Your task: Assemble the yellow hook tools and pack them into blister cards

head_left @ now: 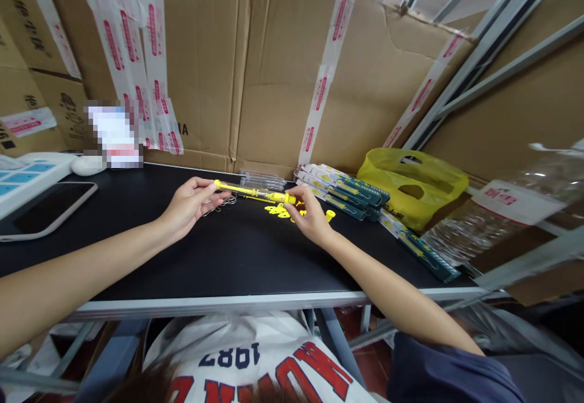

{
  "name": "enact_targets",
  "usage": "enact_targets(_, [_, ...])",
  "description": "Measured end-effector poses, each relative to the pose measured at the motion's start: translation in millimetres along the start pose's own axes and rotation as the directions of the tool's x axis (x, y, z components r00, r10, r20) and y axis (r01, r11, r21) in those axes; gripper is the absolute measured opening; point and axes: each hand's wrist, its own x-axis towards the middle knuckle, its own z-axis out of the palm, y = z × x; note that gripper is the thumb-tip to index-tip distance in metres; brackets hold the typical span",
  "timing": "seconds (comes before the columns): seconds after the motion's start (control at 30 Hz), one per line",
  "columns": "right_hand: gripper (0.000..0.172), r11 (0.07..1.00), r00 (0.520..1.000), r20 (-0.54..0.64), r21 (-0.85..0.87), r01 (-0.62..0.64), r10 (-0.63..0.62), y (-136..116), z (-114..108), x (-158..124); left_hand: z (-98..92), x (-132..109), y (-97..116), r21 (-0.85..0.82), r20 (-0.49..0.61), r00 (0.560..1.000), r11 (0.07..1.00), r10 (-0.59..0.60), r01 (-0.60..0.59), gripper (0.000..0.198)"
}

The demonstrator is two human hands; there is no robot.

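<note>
A slim yellow stick-like tool with a clear tube section [253,192] is held level above the black tabletop. My left hand [190,203] pinches its left end between thumb and fingers. At the thicker right end, my right hand [312,215] grips it with thumb and fingertips. Small yellow plastic parts [277,210] lie on the table just behind it, partly hidden by the right hand. Thin metal wire pieces [223,203] rest by my left fingers. Behind the tool, clear plastic tubes [262,180] sit near the cardboard.
Several packaged tools in white and green cards [340,189] are stacked right of centre, beside a yellow plastic bag [410,184]. A clear plastic bag [493,220] stands at the right. A phone [52,208] and a white device with blue keys [30,175] occupy the left. Cardboard [283,74] walls the back.
</note>
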Motion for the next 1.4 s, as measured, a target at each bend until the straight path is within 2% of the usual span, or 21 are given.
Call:
enact_targets(0.13, [0.015,0.999,0.999,0.019,-0.030,0.042,-0.042,4,-2,2,1.7,-2,1,0.003,-0.007,1.000,1.000,0.011,-0.010,0.011])
enact_targets(0.53, [0.013,0.999,0.999,0.028,-0.007,0.033,-0.032,4,-3,3,1.2,0,-1,-0.009,-0.026,0.999,1.000,0.028,-0.028,0.014])
enact_targets(0.77, [0.015,0.994,0.995,-0.022,-0.039,0.101,-0.102,3,-3,4,3.5,-2,2,-0.013,-0.023,1.000,1.000,0.018,-0.018,0.013])
enact_targets(1.03, [0.017,0.985,0.987,-0.010,-0.072,0.159,-0.160,9,-1,3,1.4,-4,0,0.015,0.002,1.000,1.000,0.026,-0.026,0.011])
enact_targets(1.4, [0.015,0.994,0.997,-0.012,-0.083,0.069,-0.070,13,1,-1,3.1,-6,2,0.023,-0.006,1.000,0.999,0.029,-0.028,0.012])
